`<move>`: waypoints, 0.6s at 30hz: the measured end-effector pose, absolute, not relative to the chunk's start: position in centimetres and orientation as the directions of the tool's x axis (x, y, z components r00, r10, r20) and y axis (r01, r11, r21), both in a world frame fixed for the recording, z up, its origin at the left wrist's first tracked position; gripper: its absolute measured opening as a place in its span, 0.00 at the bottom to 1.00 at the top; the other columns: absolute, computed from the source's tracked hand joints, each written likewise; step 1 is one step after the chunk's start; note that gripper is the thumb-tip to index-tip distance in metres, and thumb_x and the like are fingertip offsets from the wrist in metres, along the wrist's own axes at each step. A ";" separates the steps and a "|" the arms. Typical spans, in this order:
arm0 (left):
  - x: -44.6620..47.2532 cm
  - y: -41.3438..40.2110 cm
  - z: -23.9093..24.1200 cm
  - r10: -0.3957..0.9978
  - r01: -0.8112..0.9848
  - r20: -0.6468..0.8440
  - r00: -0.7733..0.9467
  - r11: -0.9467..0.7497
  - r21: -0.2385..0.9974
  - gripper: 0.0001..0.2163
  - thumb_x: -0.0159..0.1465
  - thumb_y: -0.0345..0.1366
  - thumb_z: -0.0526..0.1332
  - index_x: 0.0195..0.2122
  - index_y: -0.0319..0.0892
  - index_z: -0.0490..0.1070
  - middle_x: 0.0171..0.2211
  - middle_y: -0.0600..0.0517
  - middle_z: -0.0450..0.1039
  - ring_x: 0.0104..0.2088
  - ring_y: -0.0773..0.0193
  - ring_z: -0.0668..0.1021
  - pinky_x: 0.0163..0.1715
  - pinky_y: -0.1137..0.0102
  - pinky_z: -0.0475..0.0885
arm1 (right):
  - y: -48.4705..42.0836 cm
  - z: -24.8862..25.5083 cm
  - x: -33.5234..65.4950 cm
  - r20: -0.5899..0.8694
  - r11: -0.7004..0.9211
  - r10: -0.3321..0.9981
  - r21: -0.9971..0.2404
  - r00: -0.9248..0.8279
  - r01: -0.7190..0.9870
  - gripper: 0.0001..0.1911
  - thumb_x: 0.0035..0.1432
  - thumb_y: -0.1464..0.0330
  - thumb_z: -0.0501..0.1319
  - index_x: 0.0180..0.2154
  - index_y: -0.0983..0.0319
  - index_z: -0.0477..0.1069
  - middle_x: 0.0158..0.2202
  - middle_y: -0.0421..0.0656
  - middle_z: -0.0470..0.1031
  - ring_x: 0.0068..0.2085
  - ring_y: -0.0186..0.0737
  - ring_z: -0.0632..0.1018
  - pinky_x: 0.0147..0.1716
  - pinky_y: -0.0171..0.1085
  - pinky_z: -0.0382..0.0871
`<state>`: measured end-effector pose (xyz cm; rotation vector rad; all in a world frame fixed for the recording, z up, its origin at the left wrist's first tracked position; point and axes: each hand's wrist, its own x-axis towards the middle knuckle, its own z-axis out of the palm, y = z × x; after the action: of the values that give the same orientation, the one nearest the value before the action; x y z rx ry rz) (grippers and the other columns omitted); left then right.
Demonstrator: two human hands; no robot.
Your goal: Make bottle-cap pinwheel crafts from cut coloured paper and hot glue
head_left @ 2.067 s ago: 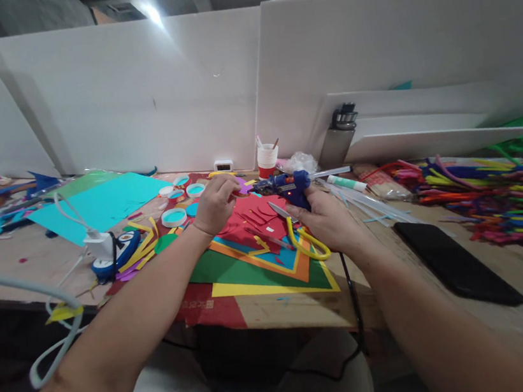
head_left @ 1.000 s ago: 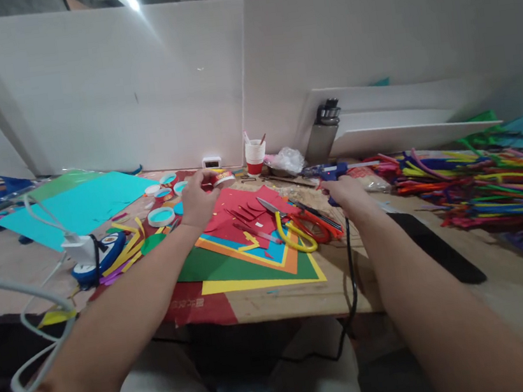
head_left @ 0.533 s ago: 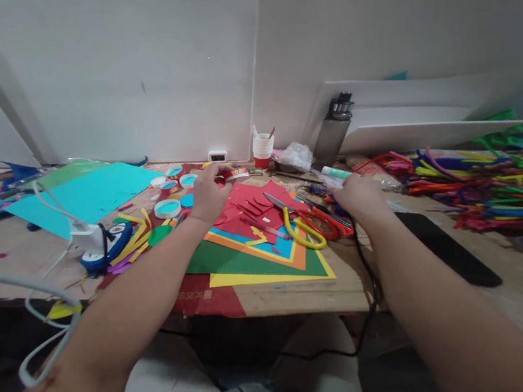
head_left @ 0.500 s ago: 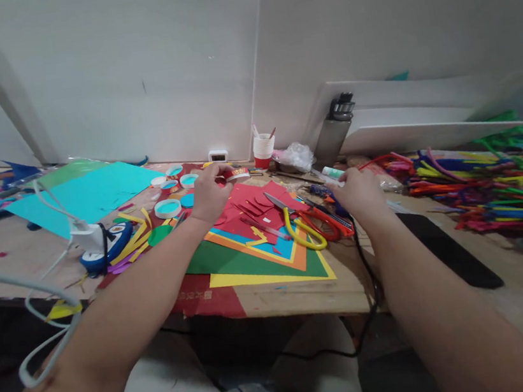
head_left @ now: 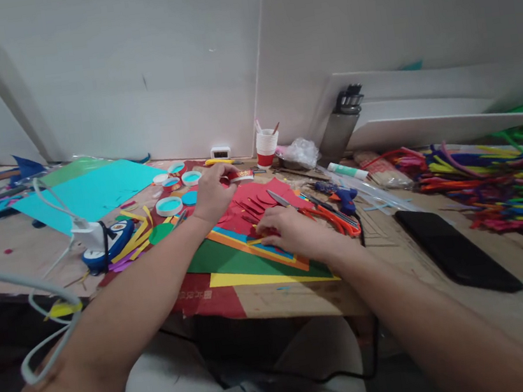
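Note:
My left hand (head_left: 213,193) is closed on a small red and white round piece (head_left: 241,176), held just above a stack of coloured paper sheets (head_left: 245,259). My right hand (head_left: 288,231) lies on that stack over cut red paper pieces (head_left: 255,203), its fingers pressed down on them; whether they grip a piece is hidden. The blue glue gun (head_left: 344,196) rests on the table right of my right hand, beside red-handled scissors (head_left: 334,218). Yellow-handled scissors are mostly hidden under my right hand.
White lids with blue centres (head_left: 169,205) sit left of my left hand. A white charger and cable (head_left: 86,235), a large cyan sheet (head_left: 90,193), a red cup (head_left: 266,147), a metal bottle (head_left: 343,124), a black phone (head_left: 456,250) and a pile of pipe cleaners (head_left: 496,187) lie around.
My right hand has let go of the blue glue gun, leaving it on the table at the right, and moved left onto the red paper pieces. My left hand still holds the round piece.

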<state>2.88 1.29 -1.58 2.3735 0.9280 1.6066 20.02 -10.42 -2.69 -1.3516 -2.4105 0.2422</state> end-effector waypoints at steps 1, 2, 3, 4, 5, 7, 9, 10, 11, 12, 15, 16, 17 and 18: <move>2.9 1.3 -1.6 0.547 0.412 0.800 0.248 -0.807 0.424 0.09 0.52 0.22 0.63 0.32 0.42 0.70 0.30 0.53 0.74 0.32 0.66 0.75 0.33 0.71 0.73 | -10.3 -2.8 20.0 0.223 0.526 0.850 -0.309 -0.477 0.792 0.06 0.56 0.68 0.64 0.37 0.61 0.77 0.37 0.46 0.76 0.41 0.40 0.74 0.42 0.38 0.64; 2.9 1.2 -1.6 0.541 0.407 0.803 0.251 -0.811 0.419 0.10 0.51 0.22 0.63 0.32 0.41 0.70 0.30 0.53 0.75 0.32 0.66 0.75 0.33 0.71 0.73 | -10.2 -2.9 19.9 0.218 0.524 0.851 -0.295 -0.477 0.799 0.06 0.57 0.68 0.64 0.37 0.61 0.77 0.37 0.46 0.77 0.41 0.41 0.74 0.43 0.38 0.63; 2.9 1.3 -1.6 0.535 0.403 0.807 0.251 -0.816 0.415 0.10 0.51 0.21 0.62 0.32 0.41 0.70 0.30 0.53 0.75 0.31 0.66 0.75 0.33 0.71 0.73 | -10.2 -2.9 19.7 0.214 0.518 0.854 -0.277 -0.474 0.809 0.06 0.57 0.68 0.64 0.36 0.61 0.77 0.37 0.46 0.77 0.41 0.41 0.74 0.43 0.39 0.63; 2.9 1.3 -1.6 0.530 0.400 0.810 0.252 -0.819 0.411 0.10 0.51 0.21 0.62 0.32 0.41 0.70 0.30 0.53 0.75 0.31 0.67 0.75 0.33 0.71 0.73 | -10.2 -2.9 19.6 0.211 0.512 0.858 -0.258 -0.469 0.820 0.05 0.57 0.69 0.63 0.36 0.61 0.77 0.36 0.46 0.77 0.41 0.41 0.75 0.44 0.40 0.63; 2.9 1.3 -1.6 0.527 0.399 0.811 0.253 -0.821 0.409 0.10 0.51 0.21 0.63 0.32 0.41 0.71 0.31 0.53 0.75 0.31 0.66 0.75 0.33 0.71 0.73 | -10.3 -2.9 19.5 0.212 0.506 0.860 -0.239 -0.464 0.829 0.05 0.57 0.69 0.63 0.35 0.61 0.77 0.36 0.46 0.77 0.41 0.42 0.75 0.44 0.40 0.62; 2.9 1.4 -1.7 0.526 0.398 0.811 0.256 -0.822 0.407 0.10 0.51 0.21 0.63 0.32 0.41 0.71 0.31 0.53 0.75 0.31 0.66 0.75 0.33 0.71 0.73 | -10.4 -2.9 19.3 0.219 0.509 0.856 -0.205 -0.468 0.836 0.05 0.57 0.71 0.62 0.34 0.61 0.77 0.36 0.45 0.77 0.41 0.42 0.75 0.44 0.41 0.62; 2.9 1.4 -1.7 0.529 0.397 0.808 0.259 -0.821 0.411 0.10 0.51 0.22 0.63 0.32 0.41 0.71 0.31 0.53 0.75 0.31 0.66 0.75 0.33 0.71 0.73 | -10.5 -3.0 19.2 0.239 0.523 0.845 -0.187 -0.478 0.831 0.06 0.57 0.72 0.60 0.34 0.61 0.76 0.36 0.45 0.77 0.40 0.41 0.75 0.43 0.40 0.62; 2.9 1.4 -1.7 0.532 0.395 0.806 0.261 -0.820 0.413 0.10 0.51 0.22 0.63 0.32 0.41 0.71 0.30 0.53 0.75 0.31 0.67 0.75 0.33 0.71 0.72 | -10.5 -3.0 19.1 0.250 0.527 0.841 -0.182 -0.480 0.830 0.07 0.57 0.73 0.59 0.34 0.61 0.76 0.36 0.45 0.77 0.39 0.40 0.75 0.42 0.39 0.63; 2.9 1.4 -1.7 0.534 0.394 0.804 0.261 -0.820 0.416 0.09 0.51 0.22 0.63 0.32 0.41 0.71 0.30 0.53 0.75 0.31 0.67 0.75 0.33 0.71 0.72 | -10.6 -3.1 19.1 0.259 0.527 0.840 -0.176 -0.477 0.832 0.07 0.57 0.73 0.58 0.33 0.61 0.76 0.35 0.45 0.77 0.38 0.39 0.75 0.41 0.38 0.63; 2.9 1.4 -1.7 0.535 0.394 0.804 0.260 -0.819 0.417 0.09 0.51 0.22 0.63 0.32 0.41 0.71 0.30 0.53 0.75 0.31 0.67 0.75 0.33 0.71 0.72 | -10.6 -3.1 19.0 0.269 0.521 0.841 -0.170 -0.469 0.836 0.08 0.57 0.74 0.58 0.32 0.62 0.75 0.34 0.45 0.76 0.36 0.39 0.74 0.39 0.37 0.64; 2.9 1.4 -1.8 0.530 0.395 0.807 0.259 -0.821 0.412 0.09 0.52 0.23 0.63 0.32 0.41 0.71 0.30 0.53 0.75 0.31 0.67 0.75 0.34 0.71 0.72 | -10.7 -3.2 18.6 0.301 0.487 0.854 -0.173 -0.424 0.856 0.08 0.57 0.73 0.57 0.30 0.62 0.74 0.33 0.46 0.75 0.35 0.39 0.73 0.37 0.36 0.64; 2.9 1.5 -1.9 0.528 0.394 0.809 0.258 -0.822 0.411 0.08 0.52 0.23 0.63 0.32 0.41 0.71 0.30 0.53 0.75 0.31 0.67 0.75 0.34 0.71 0.73 | -10.7 -3.2 18.4 0.314 0.471 0.860 -0.187 -0.402 0.862 0.08 0.57 0.73 0.57 0.31 0.62 0.74 0.33 0.46 0.75 0.36 0.39 0.73 0.38 0.36 0.65; 2.9 1.5 -1.9 0.526 0.392 0.811 0.258 -0.824 0.410 0.08 0.53 0.24 0.63 0.32 0.41 0.71 0.30 0.53 0.75 0.31 0.67 0.75 0.34 0.71 0.73 | -10.7 -3.1 18.3 0.326 0.457 0.866 -0.208 -0.379 0.865 0.07 0.57 0.74 0.57 0.31 0.63 0.74 0.34 0.46 0.75 0.37 0.39 0.73 0.38 0.36 0.65; 2.9 1.6 -1.9 0.524 0.389 0.812 0.257 -0.825 0.410 0.07 0.53 0.24 0.63 0.32 0.41 0.71 0.30 0.53 0.75 0.31 0.67 0.75 0.34 0.71 0.73 | -10.7 -3.1 18.2 0.336 0.444 0.872 -0.235 -0.357 0.865 0.06 0.56 0.74 0.57 0.32 0.63 0.74 0.34 0.46 0.75 0.37 0.39 0.73 0.38 0.35 0.65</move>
<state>2.87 1.59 -1.94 2.3875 0.8726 1.6218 18.23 -10.71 -3.12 -1.4659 -2.2911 0.0238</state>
